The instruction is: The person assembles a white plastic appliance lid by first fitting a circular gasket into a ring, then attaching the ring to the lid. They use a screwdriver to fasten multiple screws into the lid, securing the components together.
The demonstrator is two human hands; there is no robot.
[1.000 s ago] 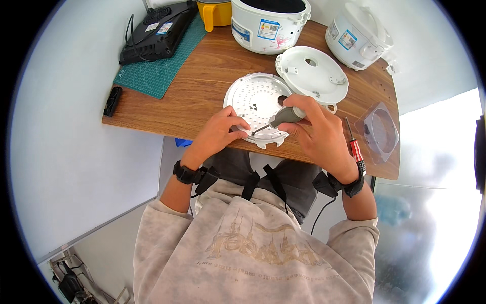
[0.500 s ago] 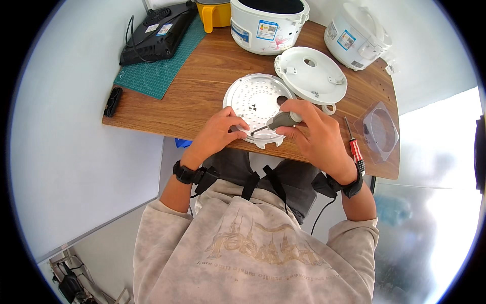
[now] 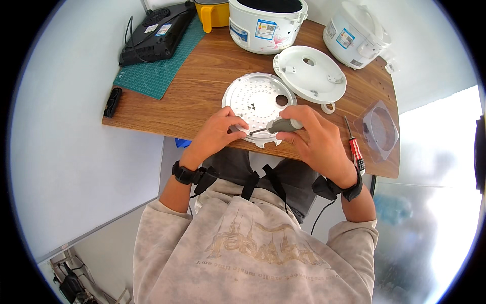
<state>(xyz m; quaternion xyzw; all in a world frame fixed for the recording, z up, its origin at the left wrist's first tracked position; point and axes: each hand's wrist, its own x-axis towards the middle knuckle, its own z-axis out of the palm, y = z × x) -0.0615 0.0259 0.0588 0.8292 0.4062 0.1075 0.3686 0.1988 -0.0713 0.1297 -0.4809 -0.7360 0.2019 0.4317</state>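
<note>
A round perforated inner lid plate (image 3: 263,91) of a rice cooker lies near the table's front edge. My left hand (image 3: 215,133) pinches its near-left rim between thumb and index finger. In my right hand (image 3: 320,139) is a screwdriver with a grey handle (image 3: 284,125). Its shaft slants down to the left, and the tip touches or nearly touches the plate's rim beside my left fingertips. Whether a screw sits under the tip is too small to tell. Several small dark screws (image 3: 252,107) rest in the plate's middle. Behind lies a white outer lid (image 3: 324,68), with small pieces on it.
A red-and-black screwdriver (image 3: 356,152) and a clear plastic ring-shaped part (image 3: 379,130) lie at right. At the back stand a white rice cooker body (image 3: 253,33), another white cooker (image 3: 354,38) and a yellow container (image 3: 215,15). Far left, a black appliance (image 3: 157,35) sits on a green cutting mat (image 3: 144,81).
My right hand tilts slightly and the screwdriver handle sits a little lower and flatter. The left hand keeps its pinch on the plate rim. The view has shifted very slightly.
</note>
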